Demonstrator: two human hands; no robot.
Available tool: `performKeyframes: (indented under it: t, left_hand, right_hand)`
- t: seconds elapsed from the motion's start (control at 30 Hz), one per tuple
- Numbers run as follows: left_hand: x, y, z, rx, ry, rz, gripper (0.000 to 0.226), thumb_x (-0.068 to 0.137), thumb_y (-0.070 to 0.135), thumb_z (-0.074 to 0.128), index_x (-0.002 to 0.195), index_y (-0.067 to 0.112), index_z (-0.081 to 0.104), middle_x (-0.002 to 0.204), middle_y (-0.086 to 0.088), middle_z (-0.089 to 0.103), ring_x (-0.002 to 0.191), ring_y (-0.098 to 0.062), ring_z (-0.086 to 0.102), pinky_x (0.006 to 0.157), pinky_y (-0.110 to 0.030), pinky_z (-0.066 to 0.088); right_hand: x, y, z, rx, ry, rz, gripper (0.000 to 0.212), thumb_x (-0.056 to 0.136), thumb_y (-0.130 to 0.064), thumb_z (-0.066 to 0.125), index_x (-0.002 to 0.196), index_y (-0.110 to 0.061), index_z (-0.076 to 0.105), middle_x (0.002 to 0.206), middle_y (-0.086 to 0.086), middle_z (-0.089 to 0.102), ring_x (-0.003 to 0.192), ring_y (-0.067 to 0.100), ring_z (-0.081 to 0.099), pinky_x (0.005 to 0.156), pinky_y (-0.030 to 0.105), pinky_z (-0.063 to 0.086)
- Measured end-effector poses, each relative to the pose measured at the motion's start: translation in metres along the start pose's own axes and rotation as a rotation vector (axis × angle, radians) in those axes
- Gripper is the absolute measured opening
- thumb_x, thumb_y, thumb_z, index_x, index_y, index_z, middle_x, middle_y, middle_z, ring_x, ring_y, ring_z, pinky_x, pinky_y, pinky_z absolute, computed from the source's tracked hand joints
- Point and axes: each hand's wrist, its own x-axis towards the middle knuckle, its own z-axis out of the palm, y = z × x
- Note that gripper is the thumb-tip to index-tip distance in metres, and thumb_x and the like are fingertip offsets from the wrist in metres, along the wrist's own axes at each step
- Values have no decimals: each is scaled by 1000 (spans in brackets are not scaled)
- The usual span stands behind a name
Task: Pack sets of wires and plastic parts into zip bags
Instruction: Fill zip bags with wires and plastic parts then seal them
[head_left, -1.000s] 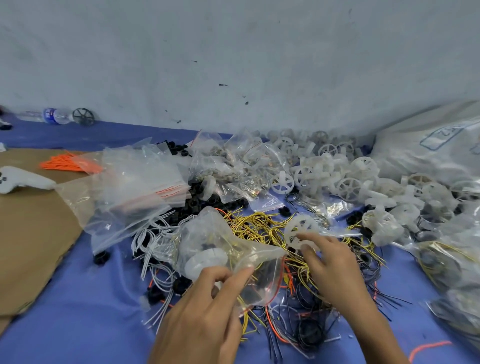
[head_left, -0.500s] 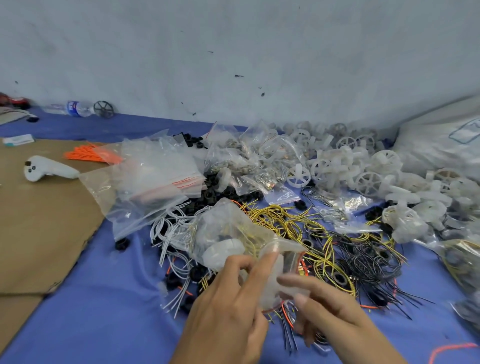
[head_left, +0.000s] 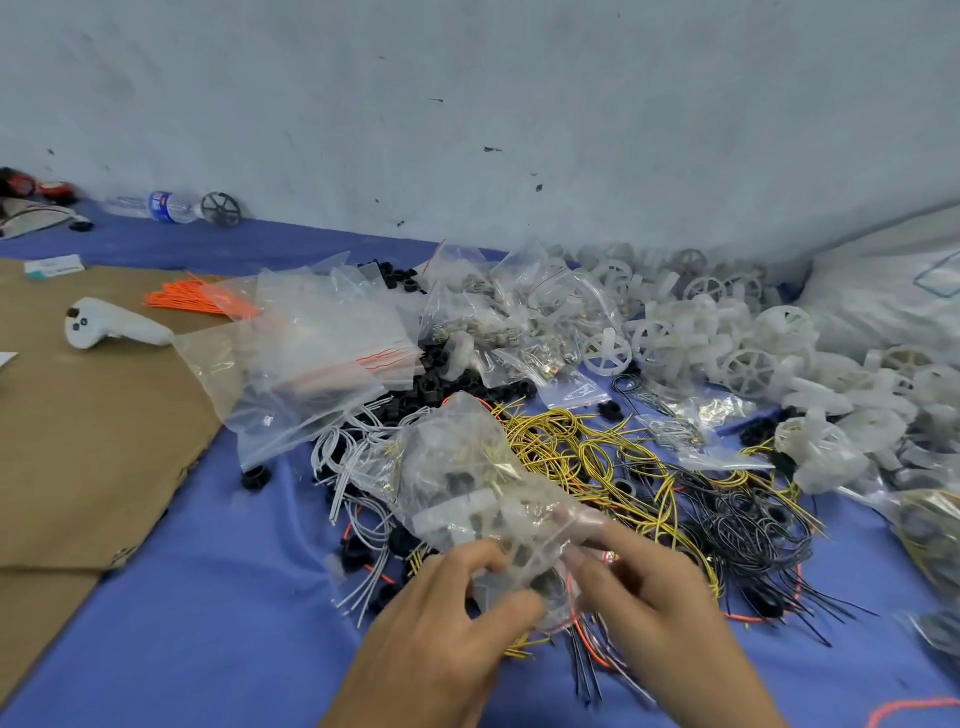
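Blue cloth (head_left: 208, 597) covers work surface; brown cardboard sheet (head_left: 88, 441) lies over its left part.
White plastic wheels (head_left: 727, 338) piled at back right, near wall.
Yellow and black wires (head_left: 623, 467) heaped at centre right.
Empty zip bags (head_left: 322, 364) stacked left of centre.
Filled zip bag (head_left: 467, 493), holding white parts and wires, raised above wire heap, front centre.
Left hand (head_left: 441, 639): fingers curled, pinching bag's near edge.
Right hand (head_left: 654, 613): thumb and forefinger pinching same edge alongside.
White controller (head_left: 109, 327) on cardboard.
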Motion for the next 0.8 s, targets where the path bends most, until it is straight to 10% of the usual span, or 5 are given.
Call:
performKeyframes:
  t: [0.13,0.23,0.47,0.63,0.8]
  left_hand:
    - [-1,-14,1,99,90,77,14,77,22,58,81,32,66,104,3,61,79,-15,51,65,-21,22]
    - [2,-19,-7,77,136,87,15,79,22,57,84,30,68,100,4,60,76,-15,50,65,-22,32]
    - [43,-38,-73,-40,366,20,8,91,30,58,99,32,60,101,7,51,78,-14,52,58,-36,50]
    - [85,-46,-125,-170,497,-29,13,86,28,72,89,37,63,89,17,56,75,-1,54,63,-10,39]
    - [105,-58,-114,-548,432,-143,22,87,15,74,86,35,65,80,19,65,58,-2,47,54,-13,39]
  right_hand:
    - [-3,0,-10,-331,307,42,23,75,-36,77,87,-37,58,82,-16,58,72,4,54,59,21,41]
    - [12,4,-11,-431,167,92,31,80,-40,73,103,-44,51,91,-20,53,77,-4,52,66,26,40]
    - [77,-41,-39,-125,161,-21,13,87,-26,56,92,-33,67,62,-9,67,46,8,50,47,29,39]
    - [113,-99,-65,60,274,-226,25,74,-28,54,89,-34,73,54,-1,64,44,11,51,41,22,38]
    - [122,-102,-75,71,276,-133,28,64,-33,53,85,-29,73,46,-1,56,40,7,45,40,17,34]
